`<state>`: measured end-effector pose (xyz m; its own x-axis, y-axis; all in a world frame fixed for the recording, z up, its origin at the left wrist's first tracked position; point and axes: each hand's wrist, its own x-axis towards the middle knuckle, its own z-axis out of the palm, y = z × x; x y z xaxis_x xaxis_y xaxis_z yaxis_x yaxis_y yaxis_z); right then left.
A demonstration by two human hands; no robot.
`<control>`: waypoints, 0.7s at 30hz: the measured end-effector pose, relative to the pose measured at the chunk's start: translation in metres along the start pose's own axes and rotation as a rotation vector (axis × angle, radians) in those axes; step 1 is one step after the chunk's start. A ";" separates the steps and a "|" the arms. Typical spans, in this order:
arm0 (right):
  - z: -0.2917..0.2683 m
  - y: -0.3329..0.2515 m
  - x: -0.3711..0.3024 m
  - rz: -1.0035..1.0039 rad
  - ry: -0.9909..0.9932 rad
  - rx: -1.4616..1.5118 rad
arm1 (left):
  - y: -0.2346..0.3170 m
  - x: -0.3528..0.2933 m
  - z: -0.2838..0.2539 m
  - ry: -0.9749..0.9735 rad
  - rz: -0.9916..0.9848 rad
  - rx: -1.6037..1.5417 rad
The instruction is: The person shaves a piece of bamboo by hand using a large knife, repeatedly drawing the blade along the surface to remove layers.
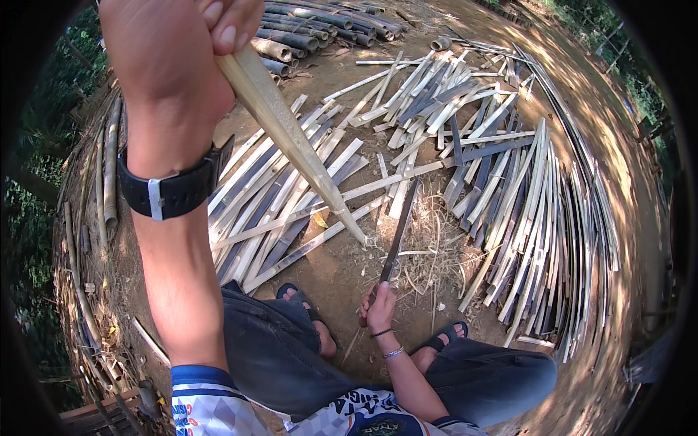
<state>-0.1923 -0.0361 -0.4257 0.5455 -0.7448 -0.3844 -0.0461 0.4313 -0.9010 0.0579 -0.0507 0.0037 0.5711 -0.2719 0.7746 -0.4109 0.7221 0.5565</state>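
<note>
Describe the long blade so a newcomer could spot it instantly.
Start at the bare dirt patch ringed by split bamboo slats. Just above the seated person's right hand, a long dark metal blade rises from that fist. Unlike the pale slats, it is thin, dark and hand-held.

Split bamboo strips [465,145] lie ahead of both hands. Whole bamboo poles [320,29] lie farther beyond. Shavings [429,254] sit before the right hand [379,309].

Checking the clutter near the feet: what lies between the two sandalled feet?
In the head view, bare dirt with dry bamboo shavings lies between left foot and right foot; right hand hovers above it.
</note>
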 end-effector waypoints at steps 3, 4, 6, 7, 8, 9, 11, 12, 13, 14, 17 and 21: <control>-0.018 0.043 -0.001 0.451 -0.027 -0.152 | 0.004 -0.004 0.011 0.080 -0.078 -0.083; -0.020 0.043 0.003 0.535 -0.040 -0.102 | 0.003 -0.001 0.010 0.015 -0.104 -0.126; -0.016 0.032 0.000 0.553 -0.059 -0.032 | 0.002 0.000 0.008 -0.035 -0.119 -0.157; -0.014 0.019 -0.001 0.488 -0.061 -0.020 | -0.001 -0.005 0.007 -0.016 -0.114 -0.158; -0.005 0.000 0.003 0.402 -0.082 -0.002 | -0.003 0.002 -0.003 -0.105 -0.106 -0.229; -0.002 -0.024 -0.001 0.315 -0.140 0.025 | -0.009 0.007 -0.012 -0.194 -0.110 -0.299; 0.002 -0.038 -0.001 0.155 -0.135 0.111 | -0.026 0.020 -0.041 -0.365 -0.127 -0.395; -0.001 -0.043 0.001 0.061 -0.116 0.151 | -0.031 0.019 -0.040 -0.352 -0.109 -0.365; -0.001 -0.045 -0.001 0.020 -0.113 0.195 | -0.011 0.005 -0.013 -0.143 -0.037 -0.130; -0.002 -0.030 0.001 0.131 -0.101 0.087 | -0.007 0.001 -0.005 -0.042 -0.003 -0.019; -0.023 0.053 0.011 0.470 -0.060 -0.149 | 0.003 0.001 0.003 0.055 -0.003 0.059; -0.014 0.027 0.008 0.582 -0.072 -0.023 | 0.007 -0.003 0.006 0.038 -0.103 -0.021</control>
<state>-0.2010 -0.0373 -0.4556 0.4805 -0.3523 -0.8031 -0.3725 0.7471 -0.5506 0.0494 -0.0486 0.0069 0.6359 -0.3214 0.7017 -0.3341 0.7050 0.6256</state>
